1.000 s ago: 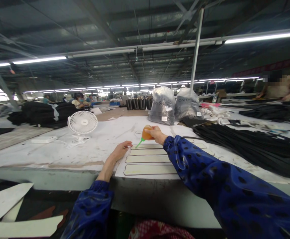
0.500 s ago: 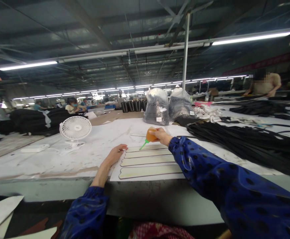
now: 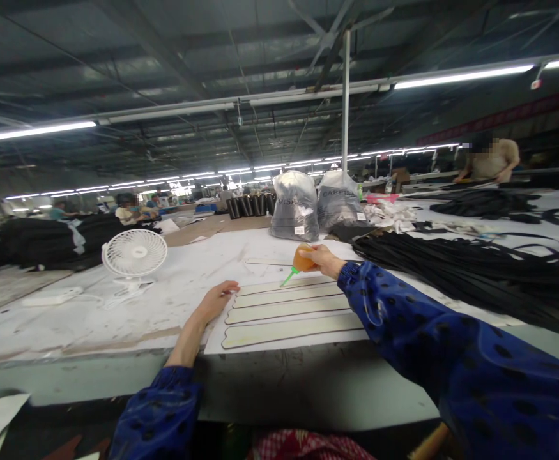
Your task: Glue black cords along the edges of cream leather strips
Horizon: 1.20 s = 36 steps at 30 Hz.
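In the head view, my right hand grips an orange squeeze bottle, tilted with its green nozzle pointing down and to the left. The nozzle tip is at the farthest of several pale strips with dark edges; whether it touches is too small to tell. These strips lie side by side on a white sheet. My left hand rests at the left ends of the far strips, fingers stretched forward and fingertips by the strip's end. My right sleeve covers the strips' right ends.
A white clip fan and a white power strip stand to the left. Two filled plastic bags are behind the strips. Long black straps heap up on the right. Other people work farther back, one person at the right.
My right hand has moved the bottle rightward along the far strip. My left hand stays by the strips' left ends. The whole view has shifted slightly.
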Each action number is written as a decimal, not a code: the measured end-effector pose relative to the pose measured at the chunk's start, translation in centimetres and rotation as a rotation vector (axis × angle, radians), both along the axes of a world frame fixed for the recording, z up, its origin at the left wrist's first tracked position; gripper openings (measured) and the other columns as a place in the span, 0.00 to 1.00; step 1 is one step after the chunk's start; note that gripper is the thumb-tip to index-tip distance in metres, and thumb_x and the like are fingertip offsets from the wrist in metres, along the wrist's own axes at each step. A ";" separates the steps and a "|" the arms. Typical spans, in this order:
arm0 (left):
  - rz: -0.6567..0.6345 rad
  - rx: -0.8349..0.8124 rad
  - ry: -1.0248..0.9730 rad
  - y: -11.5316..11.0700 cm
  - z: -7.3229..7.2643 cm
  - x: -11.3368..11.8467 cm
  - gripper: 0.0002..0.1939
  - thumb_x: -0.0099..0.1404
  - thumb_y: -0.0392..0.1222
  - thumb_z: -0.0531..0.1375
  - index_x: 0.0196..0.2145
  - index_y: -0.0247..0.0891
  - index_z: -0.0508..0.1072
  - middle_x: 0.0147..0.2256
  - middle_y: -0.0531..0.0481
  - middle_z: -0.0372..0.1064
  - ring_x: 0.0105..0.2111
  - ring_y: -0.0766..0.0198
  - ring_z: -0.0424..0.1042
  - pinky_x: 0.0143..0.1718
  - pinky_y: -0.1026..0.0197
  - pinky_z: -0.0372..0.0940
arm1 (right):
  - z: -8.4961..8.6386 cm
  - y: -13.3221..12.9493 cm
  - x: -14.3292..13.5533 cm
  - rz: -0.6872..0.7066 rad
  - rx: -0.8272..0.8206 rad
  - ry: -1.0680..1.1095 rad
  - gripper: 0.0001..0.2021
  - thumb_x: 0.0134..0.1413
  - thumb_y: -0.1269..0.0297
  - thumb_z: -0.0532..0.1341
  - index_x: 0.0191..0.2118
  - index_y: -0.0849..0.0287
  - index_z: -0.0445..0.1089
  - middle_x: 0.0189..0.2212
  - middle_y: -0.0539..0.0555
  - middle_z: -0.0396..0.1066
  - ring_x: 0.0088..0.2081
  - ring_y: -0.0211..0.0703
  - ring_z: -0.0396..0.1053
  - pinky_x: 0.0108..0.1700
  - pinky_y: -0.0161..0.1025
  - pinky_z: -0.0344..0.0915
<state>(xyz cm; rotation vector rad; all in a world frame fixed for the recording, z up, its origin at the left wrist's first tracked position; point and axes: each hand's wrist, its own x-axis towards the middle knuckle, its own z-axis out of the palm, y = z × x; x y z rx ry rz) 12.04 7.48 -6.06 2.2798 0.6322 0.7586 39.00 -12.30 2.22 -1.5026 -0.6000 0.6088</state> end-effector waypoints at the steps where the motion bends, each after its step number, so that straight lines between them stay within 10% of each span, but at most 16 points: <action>1: 0.002 -0.002 0.003 0.0 0.0 0.0 0.23 0.50 0.36 0.53 0.45 0.36 0.71 0.42 0.46 0.76 0.44 0.57 0.71 0.50 0.53 0.63 | 0.0 -0.3 0.2 0.002 0.000 -0.001 0.18 0.45 0.68 0.70 0.41 0.64 0.65 0.31 0.56 0.72 0.31 0.46 0.73 0.26 0.41 0.73; 36: -0.017 -0.020 0.030 -0.1 0.6 -0.2 0.26 0.50 0.50 0.57 0.45 0.35 0.71 0.44 0.42 0.75 0.45 0.53 0.72 0.47 0.54 0.64 | -1.1 -7.2 9.2 -0.122 0.091 0.058 0.18 0.42 0.68 0.71 0.38 0.66 0.66 0.32 0.61 0.72 0.34 0.53 0.73 0.27 0.49 0.74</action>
